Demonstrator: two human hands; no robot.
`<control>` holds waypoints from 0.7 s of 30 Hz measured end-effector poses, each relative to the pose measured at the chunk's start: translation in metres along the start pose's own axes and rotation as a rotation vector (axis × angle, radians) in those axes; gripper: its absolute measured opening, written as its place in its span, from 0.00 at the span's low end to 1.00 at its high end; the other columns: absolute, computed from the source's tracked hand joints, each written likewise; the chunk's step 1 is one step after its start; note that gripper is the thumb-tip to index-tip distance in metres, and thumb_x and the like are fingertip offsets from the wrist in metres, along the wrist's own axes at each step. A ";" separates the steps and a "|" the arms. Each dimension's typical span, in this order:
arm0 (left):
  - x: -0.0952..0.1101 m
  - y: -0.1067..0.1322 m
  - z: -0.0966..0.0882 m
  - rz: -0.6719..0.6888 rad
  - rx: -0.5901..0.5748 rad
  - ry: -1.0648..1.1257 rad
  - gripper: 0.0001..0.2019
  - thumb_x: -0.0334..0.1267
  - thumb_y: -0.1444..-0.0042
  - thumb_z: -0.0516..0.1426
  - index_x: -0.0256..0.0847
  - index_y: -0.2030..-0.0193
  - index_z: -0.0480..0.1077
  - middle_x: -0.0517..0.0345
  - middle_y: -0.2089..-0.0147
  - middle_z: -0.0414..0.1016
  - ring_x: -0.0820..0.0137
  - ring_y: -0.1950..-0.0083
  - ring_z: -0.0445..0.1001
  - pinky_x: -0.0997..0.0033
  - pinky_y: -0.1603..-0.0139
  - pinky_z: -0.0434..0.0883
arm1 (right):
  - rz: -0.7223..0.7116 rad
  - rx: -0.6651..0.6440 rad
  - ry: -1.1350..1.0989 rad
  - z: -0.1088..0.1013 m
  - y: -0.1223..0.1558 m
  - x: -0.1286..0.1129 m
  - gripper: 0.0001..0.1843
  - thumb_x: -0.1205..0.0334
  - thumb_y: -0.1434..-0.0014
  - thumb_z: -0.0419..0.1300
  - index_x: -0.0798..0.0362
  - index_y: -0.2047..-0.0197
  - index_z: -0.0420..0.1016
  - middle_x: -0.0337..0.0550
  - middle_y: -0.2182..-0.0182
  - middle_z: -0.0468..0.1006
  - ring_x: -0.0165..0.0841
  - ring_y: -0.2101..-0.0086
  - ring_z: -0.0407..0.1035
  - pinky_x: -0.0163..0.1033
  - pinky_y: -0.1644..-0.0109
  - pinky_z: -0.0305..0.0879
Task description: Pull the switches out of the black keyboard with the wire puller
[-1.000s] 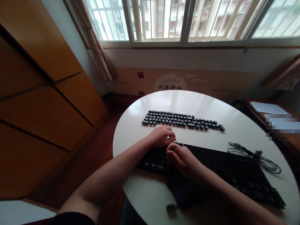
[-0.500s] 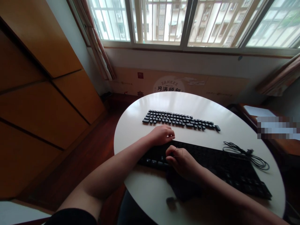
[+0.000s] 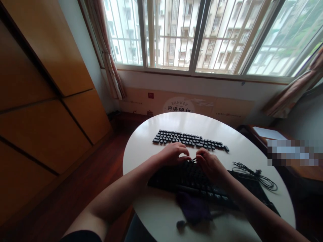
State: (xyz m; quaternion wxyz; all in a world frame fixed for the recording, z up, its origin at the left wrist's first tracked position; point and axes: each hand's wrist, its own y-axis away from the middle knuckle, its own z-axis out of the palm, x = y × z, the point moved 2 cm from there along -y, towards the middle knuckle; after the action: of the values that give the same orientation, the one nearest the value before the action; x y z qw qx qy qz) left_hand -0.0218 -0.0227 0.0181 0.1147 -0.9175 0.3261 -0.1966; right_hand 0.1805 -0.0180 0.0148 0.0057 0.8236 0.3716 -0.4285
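Observation:
A black keyboard (image 3: 174, 181) lies across the round white table, many of its keys hidden under my forearms. My right hand (image 3: 209, 164) is closed above it, holding what looks like a thin wire keycap puller (image 3: 193, 159) that pokes out toward the left. Facing it, my left hand (image 3: 175, 154) has thumb and fingers curled together at the tool's tip; a small dark piece may be between them, too small to make out. Behind both hands, black keycaps (image 3: 176, 137) are laid out in keyboard order. A dark purple cloth (image 3: 193, 206) rests in front of the keyboard.
A coiled black cable (image 3: 259, 178) lies right of the keyboard. Near the front edge sits a small dark blurred object (image 3: 180, 224). A wooden desk (image 3: 290, 153) stands at the right, brown cabinets (image 3: 75, 124) at the left, and a barred window beyond.
My right hand has lifted from the keyboard's lower keys and moved up and rightward, so its tool meets the left fingertips. The whole view has tilted up slightly.

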 end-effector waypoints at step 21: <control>-0.040 -0.016 -0.034 -0.144 -0.069 -0.008 0.07 0.33 0.44 0.65 0.45 0.58 0.79 0.60 0.59 0.82 0.67 0.55 0.76 0.72 0.54 0.67 | -0.233 0.200 0.213 -0.024 0.018 0.011 0.14 0.54 0.28 0.50 0.53 0.63 0.65 0.33 0.79 0.67 0.25 0.81 0.58 0.30 0.75 0.53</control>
State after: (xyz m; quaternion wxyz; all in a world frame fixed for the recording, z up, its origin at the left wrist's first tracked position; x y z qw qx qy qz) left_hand -0.0556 0.0126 0.0425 0.0699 -0.9427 0.2655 -0.1895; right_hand 0.2123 -0.0164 0.0170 -0.1653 0.8122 0.4185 -0.3713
